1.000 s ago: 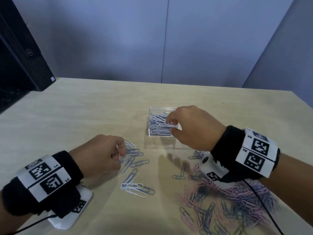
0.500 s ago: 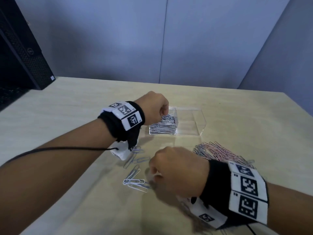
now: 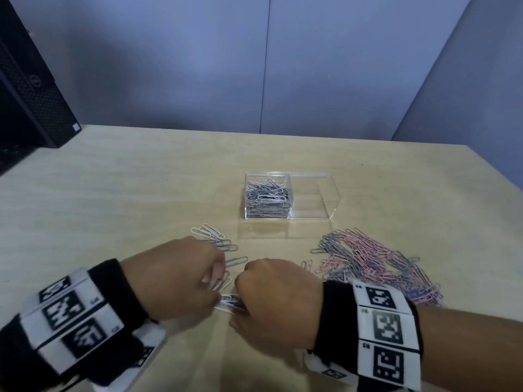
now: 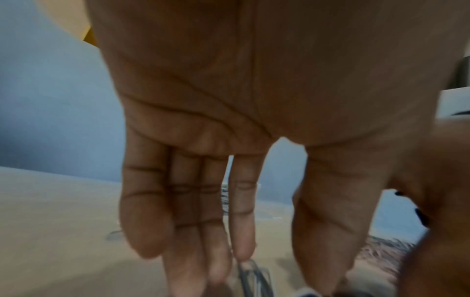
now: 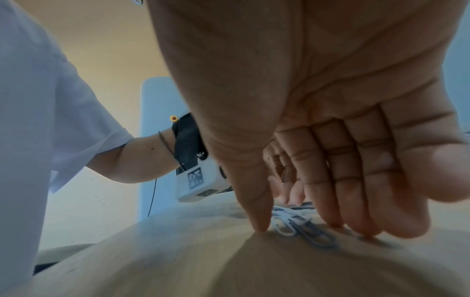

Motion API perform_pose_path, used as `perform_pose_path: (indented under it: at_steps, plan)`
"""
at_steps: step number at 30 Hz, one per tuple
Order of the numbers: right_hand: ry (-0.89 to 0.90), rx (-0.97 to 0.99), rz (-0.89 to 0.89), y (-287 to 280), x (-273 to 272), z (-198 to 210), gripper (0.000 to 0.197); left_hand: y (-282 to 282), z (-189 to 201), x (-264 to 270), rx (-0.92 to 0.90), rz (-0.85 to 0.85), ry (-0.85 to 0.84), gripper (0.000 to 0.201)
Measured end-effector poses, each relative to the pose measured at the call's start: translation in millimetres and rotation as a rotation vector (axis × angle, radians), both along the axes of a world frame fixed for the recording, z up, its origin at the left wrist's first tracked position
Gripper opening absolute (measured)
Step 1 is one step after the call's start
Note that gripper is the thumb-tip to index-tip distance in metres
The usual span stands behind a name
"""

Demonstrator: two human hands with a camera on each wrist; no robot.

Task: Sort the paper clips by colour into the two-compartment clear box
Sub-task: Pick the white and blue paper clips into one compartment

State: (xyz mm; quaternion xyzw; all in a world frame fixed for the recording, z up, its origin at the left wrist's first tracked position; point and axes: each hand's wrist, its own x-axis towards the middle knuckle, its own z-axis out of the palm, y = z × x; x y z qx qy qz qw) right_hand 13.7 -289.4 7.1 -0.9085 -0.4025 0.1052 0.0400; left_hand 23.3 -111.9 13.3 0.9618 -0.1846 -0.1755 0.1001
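Note:
The clear box (image 3: 325, 190) stands mid-table; its left compartment is heaped with grey and white paper clips (image 3: 267, 198), and its right compartment holds nothing. A few loose grey and white clips (image 3: 215, 239) lie in front of it. Both hands meet over the nearest of these. My left hand (image 3: 216, 282) (image 4: 279, 269) reaches down with straight fingers, a grey clip (image 4: 251, 275) at their tips. My right hand (image 3: 240, 302) (image 5: 297, 227) stands on its thumb tip and fingertips, straddling a white clip (image 5: 286, 224) and a grey clip (image 5: 319, 240) that lie flat on the table.
A big mixed pile of pink and grey clips (image 3: 373, 264) spreads to the right of my right hand. A black computer tower (image 3: 31, 89) stands at the table's far left. Blue partition walls close off the back.
My left hand has come back from the box's left compartment to the loose clips near me. My right hand has stayed low over those clips, now with fingertips on the table.

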Motion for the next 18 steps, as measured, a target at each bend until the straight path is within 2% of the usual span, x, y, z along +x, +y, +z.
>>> perform_pose_path:
  at_steps: [2,4,6,11,18]
  plan:
    - [-0.016,-0.02,0.019,2.5,0.8,0.5,0.028,1.3,-7.9,-4.5,0.024,0.006,-0.027,0.022]
    - [-0.018,-0.045,0.034,5.1,0.6,1.2,0.022,1.1,-16.6,-4.2,0.035,0.016,-0.083,0.018]
    - [0.0,-0.042,0.027,7.5,1.3,1.8,0.025,1.0,-22.8,-2.0,0.038,0.028,-0.121,0.02]
    - [0.042,-0.012,-0.038,6.7,5.7,2.3,0.042,-2.8,-23.9,-0.9,0.053,0.022,-0.127,0.022]
    - [-0.017,-0.077,0.023,7.5,7.2,-1.7,0.042,-0.7,-18.9,-1.4,-0.017,0.054,-0.087,0.016]
